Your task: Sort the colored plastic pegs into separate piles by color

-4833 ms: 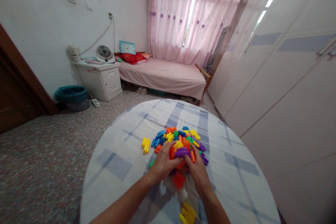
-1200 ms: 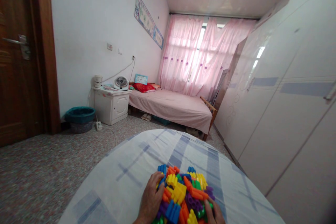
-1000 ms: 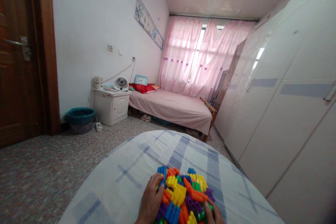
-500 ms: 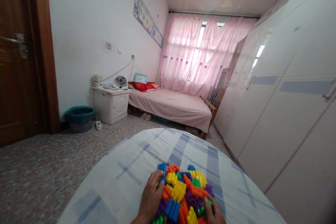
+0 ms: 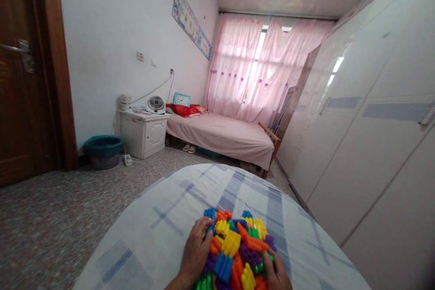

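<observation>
A heap of plastic building blocks [image 5: 231,244] in yellow, orange, blue, green and purple lies on the cloth-covered table near my body. Against the heap's left side rests my left hand [image 5: 197,250], open and slightly curved, its fingertips touching blocks at the upper left. My right hand [image 5: 277,272] lies at the lower right of the heap, open, with its fingers on green and orange blocks. Neither hand has lifted a block. The lower part of the heap and of the right hand is cut off by the frame's bottom edge.
The round table [image 5: 152,217] wears a white cloth with blue-grey bands. Beyond it stand a pink-covered bed [image 5: 224,133], a white nightstand [image 5: 144,133] with a fan [image 5: 157,103], and a teal-lined bin [image 5: 103,147]. White wardrobes [image 5: 356,145] line the right side.
Both hands stay at the sides of the heap, almost unmoved. The camera view has shifted very slightly.
</observation>
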Action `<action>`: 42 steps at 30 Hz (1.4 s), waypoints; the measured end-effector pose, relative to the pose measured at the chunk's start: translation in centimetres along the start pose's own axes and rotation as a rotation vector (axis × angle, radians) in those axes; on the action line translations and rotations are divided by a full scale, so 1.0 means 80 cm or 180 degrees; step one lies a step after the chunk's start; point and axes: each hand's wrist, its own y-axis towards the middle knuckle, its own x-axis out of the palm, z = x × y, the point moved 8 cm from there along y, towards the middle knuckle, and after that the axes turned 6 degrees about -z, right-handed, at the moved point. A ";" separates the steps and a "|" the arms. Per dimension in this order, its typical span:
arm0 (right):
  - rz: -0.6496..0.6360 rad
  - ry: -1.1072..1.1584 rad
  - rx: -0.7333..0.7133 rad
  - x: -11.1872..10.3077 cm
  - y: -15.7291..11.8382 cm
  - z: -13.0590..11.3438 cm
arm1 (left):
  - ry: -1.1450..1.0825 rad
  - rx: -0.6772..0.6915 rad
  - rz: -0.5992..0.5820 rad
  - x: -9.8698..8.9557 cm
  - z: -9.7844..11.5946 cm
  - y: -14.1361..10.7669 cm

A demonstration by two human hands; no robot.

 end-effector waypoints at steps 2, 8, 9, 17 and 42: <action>0.0025 -0.0032 0.0041 0.002 -0.001 0.002 | 0.0006 -0.0010 -0.0008 0.000 0.000 0.000; -0.0010 -0.0024 0.0156 0.004 -0.002 0.000 | 0.0067 -0.0018 -0.0038 0.002 0.001 0.001; -0.0001 -0.0009 0.0174 0.003 -0.003 -0.001 | 0.0070 -0.0020 -0.0034 0.001 0.001 0.001; -0.0064 0.0256 0.0521 0.001 -0.006 0.001 | 0.0012 -0.0011 0.0012 -0.002 0.004 0.000; -0.0066 0.0424 0.0669 -0.001 -0.009 -0.010 | 0.0041 0.0029 0.0065 -0.003 0.005 0.000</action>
